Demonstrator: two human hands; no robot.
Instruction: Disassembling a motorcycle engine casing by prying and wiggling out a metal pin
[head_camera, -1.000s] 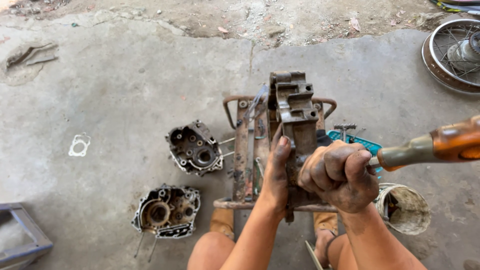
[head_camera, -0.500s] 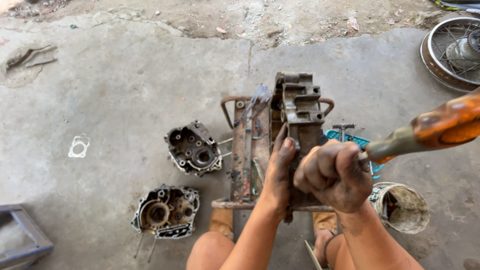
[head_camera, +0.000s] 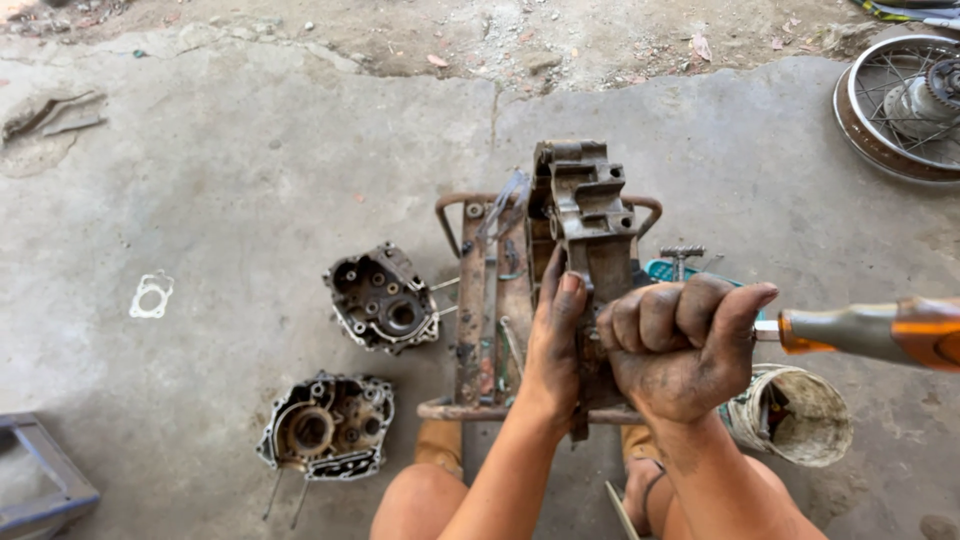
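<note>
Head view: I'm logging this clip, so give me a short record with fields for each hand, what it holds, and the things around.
left hand: steadies the upright engine case
right hand: fist closed around a screwdriver, orange handle pointing right
support: rusty metal stand
floor: concrete, two engine covers, a gasket
right side: small bucket, spoked wheel

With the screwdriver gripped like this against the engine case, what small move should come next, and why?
Probably a firm twist of the screwdriver while pressing it into the engine case. The right hand is fisted around the tool's shaft right at the case, and the left hand braces the upright case on the rusty metal stand. The tip itself is hidden, so this is only likely.
</note>
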